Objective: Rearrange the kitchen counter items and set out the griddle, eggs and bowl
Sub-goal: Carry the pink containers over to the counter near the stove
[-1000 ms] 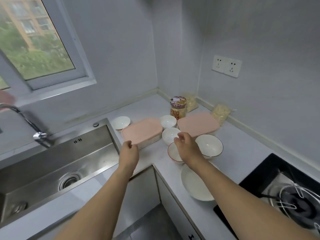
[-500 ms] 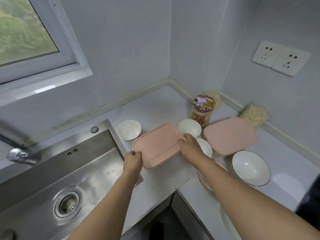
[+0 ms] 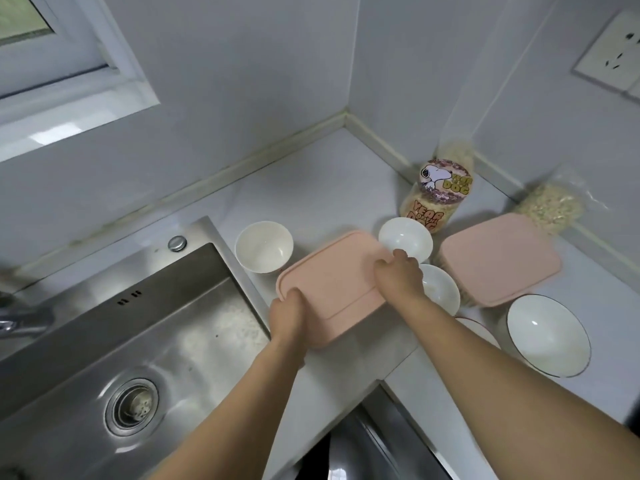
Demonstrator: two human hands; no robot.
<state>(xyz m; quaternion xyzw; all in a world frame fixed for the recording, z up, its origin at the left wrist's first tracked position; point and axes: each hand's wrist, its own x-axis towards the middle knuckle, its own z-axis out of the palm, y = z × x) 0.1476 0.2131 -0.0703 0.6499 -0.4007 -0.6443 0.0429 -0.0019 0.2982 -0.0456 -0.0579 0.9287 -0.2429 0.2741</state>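
Observation:
A pink lidded container (image 3: 334,285) lies on the white counter (image 3: 311,195) beside the sink. My left hand (image 3: 288,315) grips its near left corner. My right hand (image 3: 400,273) grips its far right edge. A second pink lidded container (image 3: 498,258) sits to the right. Small white bowls stand around them: one (image 3: 264,245) to the left, one (image 3: 405,239) behind my right hand, one (image 3: 441,294) partly hidden under my right wrist. A larger dark-rimmed white bowl (image 3: 549,334) stands at the right. No griddle or eggs show.
A steel sink (image 3: 121,341) with a drain fills the lower left. A cartoon-dog jar (image 3: 436,195) and a bag of dry noodles (image 3: 550,209) stand by the corner wall. A wall socket (image 3: 613,60) is at the upper right. A red-rimmed bowl (image 3: 479,332) peeks beside my right forearm.
Both hands closed in on the left pink container and now hold its two ends. The view has moved closer and tilted down toward the counter corner.

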